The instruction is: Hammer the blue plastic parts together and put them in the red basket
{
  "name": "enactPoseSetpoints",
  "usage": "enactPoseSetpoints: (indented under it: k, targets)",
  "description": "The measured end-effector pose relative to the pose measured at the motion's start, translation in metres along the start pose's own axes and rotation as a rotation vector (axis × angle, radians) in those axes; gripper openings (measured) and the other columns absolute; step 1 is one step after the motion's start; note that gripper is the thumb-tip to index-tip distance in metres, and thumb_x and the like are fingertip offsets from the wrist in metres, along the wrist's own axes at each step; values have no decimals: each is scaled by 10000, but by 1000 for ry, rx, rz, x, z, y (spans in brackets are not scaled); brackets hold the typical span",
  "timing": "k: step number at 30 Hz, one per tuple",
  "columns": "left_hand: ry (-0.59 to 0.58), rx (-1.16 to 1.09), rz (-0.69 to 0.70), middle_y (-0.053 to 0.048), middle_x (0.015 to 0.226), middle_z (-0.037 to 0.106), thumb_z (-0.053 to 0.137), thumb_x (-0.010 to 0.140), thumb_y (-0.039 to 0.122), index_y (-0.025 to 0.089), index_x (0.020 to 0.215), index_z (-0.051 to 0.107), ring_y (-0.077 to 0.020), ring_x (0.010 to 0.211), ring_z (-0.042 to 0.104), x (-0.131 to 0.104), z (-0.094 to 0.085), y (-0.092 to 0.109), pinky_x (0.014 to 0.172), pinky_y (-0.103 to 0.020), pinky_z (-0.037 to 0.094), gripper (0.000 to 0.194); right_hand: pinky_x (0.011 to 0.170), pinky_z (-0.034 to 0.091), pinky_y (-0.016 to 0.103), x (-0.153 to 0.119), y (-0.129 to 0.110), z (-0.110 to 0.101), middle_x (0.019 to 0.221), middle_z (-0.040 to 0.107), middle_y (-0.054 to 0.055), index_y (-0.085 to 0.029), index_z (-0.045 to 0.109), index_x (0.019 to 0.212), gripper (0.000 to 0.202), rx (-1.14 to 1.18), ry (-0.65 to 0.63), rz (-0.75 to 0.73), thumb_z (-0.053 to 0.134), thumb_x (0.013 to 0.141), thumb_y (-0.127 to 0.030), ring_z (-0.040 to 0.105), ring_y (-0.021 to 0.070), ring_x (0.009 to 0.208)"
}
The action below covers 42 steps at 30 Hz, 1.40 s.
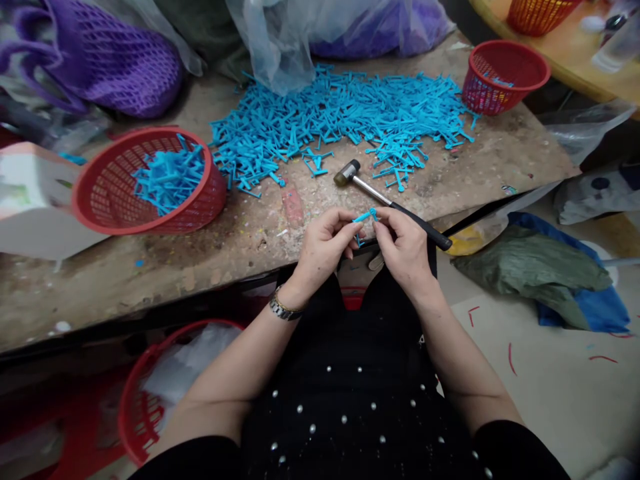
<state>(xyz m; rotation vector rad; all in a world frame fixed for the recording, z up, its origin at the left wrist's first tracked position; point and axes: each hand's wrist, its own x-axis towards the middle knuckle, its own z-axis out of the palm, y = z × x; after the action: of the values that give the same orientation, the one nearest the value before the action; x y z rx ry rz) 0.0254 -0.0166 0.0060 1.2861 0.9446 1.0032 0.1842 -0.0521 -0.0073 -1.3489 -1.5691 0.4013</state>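
Between my two hands, at the table's front edge, is a small blue plastic piece. My left hand pinches its left end, and another bit of blue shows below those fingers. The fingers of my right hand are closed on the right end of the piece. A hammer with a black handle lies just beyond my right hand, its head pointing to the back left. Farther back, a wide pile of similar blue pieces covers the table.
On the worn table, a red basket at left holds blue pieces; a smaller red basket stands back right. A white box and purple mesh bag are at left. Below is a red basket with plastic bags.
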Motion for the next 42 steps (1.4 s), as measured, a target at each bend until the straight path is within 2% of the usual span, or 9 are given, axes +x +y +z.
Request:
enactPoseSetpoints:
  k: [11, 24, 42]
  targets:
    - [-6, 17, 8, -10, 725, 710, 781, 826, 429, 213, 865, 656, -98, 538, 616, -2, 1, -2, 426, -194, 496, 253, 896, 551, 370, -3, 0, 1, 1037, 754, 64, -225, 698, 1070, 212, 14, 6, -5, 522, 958, -184, 696, 213, 966]
    - [12, 47, 17, 4, 690, 673, 772, 825, 465, 209, 864, 642, -78, 512, 595, -2, 4, -3, 410, -165, 479, 290, 926, 561, 387, -7, -1, 1, 1087, 749, 93, -208, 687, 1122, 249, -75, -11, -61, 482, 982, -183, 701, 223, 1022]
    - [-17, 138, 5, 26, 646, 655, 665, 877, 314, 188, 860, 632, -53, 454, 548, 0, 2, 0, 397, -139, 429, 131, 892, 570, 398, -8, 0, -1, 1033, 743, 101, -181, 684, 1102, 252, -140, -49, -101, 466, 976, -168, 701, 236, 983]
